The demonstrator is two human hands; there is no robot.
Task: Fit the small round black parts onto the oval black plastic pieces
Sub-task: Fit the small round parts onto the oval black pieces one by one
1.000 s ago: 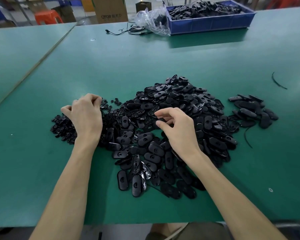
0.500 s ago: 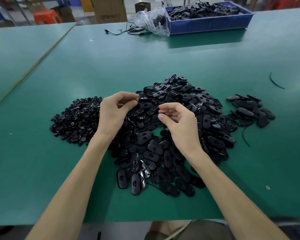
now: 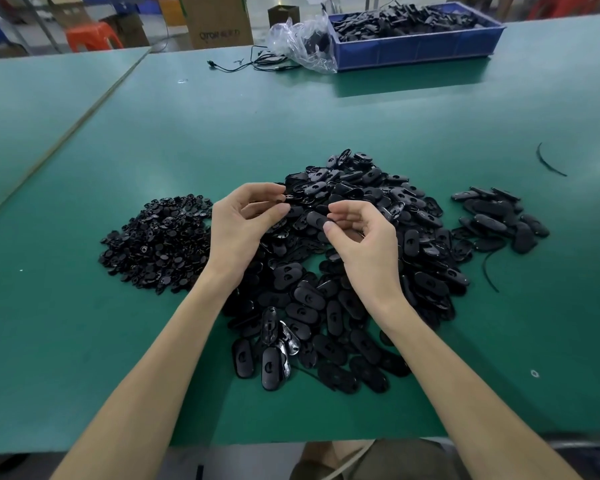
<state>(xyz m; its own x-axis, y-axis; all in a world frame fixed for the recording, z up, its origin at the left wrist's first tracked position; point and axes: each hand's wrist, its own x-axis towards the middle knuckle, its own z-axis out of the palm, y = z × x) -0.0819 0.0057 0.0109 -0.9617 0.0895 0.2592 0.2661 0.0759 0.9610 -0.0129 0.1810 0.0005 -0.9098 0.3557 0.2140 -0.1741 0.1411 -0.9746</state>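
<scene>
Hands: 2, above the oval pile (image 3: 426, 282). Left hand (image 3: 239, 226) pinches 1 round part (image 3: 282, 199), barely visible. Right hand (image 3: 368, 240) pinches 1 oval piece (image 3: 314, 219), long axis pointing left, just beside the part. Round-part pile (image 3: 156, 240) lies left.

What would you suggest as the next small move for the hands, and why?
Probably close the gap: the left hand, seemingly pinching a small round part, sits just apart from the oval piece held by the right hand, so bringing them together should allow fitting.
</scene>
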